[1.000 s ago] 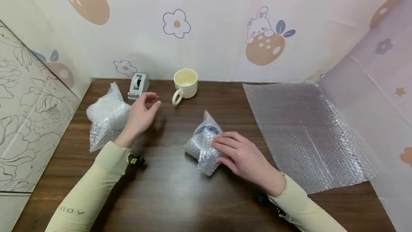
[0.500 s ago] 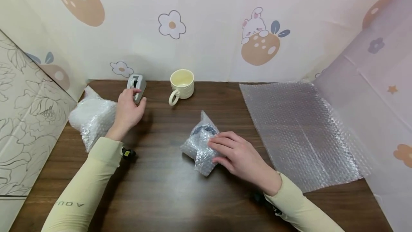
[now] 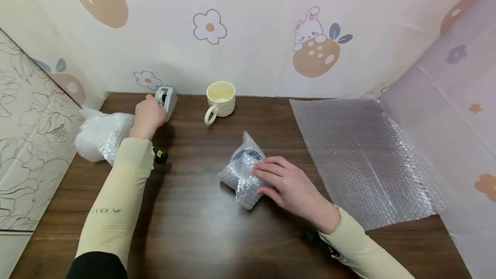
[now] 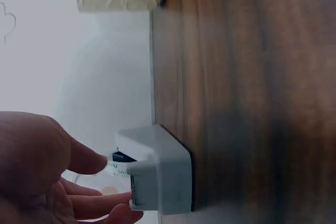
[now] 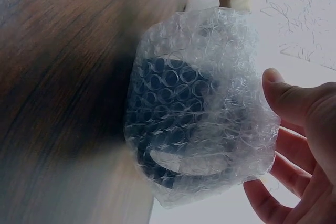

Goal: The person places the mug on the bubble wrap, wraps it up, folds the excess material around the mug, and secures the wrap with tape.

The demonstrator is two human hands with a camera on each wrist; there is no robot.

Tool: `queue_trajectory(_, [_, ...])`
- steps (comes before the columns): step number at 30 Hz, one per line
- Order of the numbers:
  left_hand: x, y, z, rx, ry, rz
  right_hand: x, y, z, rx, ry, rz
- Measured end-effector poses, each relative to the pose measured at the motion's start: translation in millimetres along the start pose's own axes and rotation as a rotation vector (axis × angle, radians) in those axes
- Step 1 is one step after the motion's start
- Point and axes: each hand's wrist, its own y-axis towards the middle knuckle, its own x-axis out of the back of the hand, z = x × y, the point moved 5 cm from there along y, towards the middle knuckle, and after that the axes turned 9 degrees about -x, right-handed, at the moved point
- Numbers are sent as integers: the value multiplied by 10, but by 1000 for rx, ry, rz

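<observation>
Two hands in work. Left hand (image 3: 149, 115), upper left of the head frame, is at the grey tape dispenser (image 3: 170, 104), which stands near the back edge of the brown wooden table (image 3: 193, 231). Left wrist view, lower left: thumb tip by the tape roll (image 4: 116, 168), fingertips at the dispenser's front end, visible gap between thumb and fingers. Can't tell if any tape is pinched. Right hand (image 3: 290, 188), right of centre in the head frame, rests on the bubble-wrapped bundle (image 3: 243, 173). Fingers somewhat spread and lightly bent, thumb apart from them; right wrist view has the fingers at the bundle's edge, thumb at its upper right side, not wrapped round it. Dark blue item with a pale oval patch shows through the plastic; bundle sits on the table mid-frame, one pointed corner of wrap sticking up. Second white wrapped bundle (image 3: 101, 137) at far left, just beside the left hand. Pale yellow mug (image 3: 221, 100) upright at upper centre, handle toward lower left, right of the dispenser and apart from it. Flat bubble wrap sheet (image 3: 360, 154) lies on the right side. Printed cloth (image 3: 255, 55) with flowers and a rabbit hangs behind.
</observation>
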Motion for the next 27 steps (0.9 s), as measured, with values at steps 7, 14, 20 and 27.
queue_trajectory(7, [122,105,87,35,-5,63,-12,1,-5,6,0,-10])
queue_trajectory(14, [96,130,110,3,98,177,-13,-9,2,-7,-2,-1])
queue_trajectory(20, [49,146,96,27,42,189,-10,-16,-5,-17,0,3])
queue_trajectory(27, [-84,119,94,75,-209,176,-10,-13,-4,-21,7,-4])
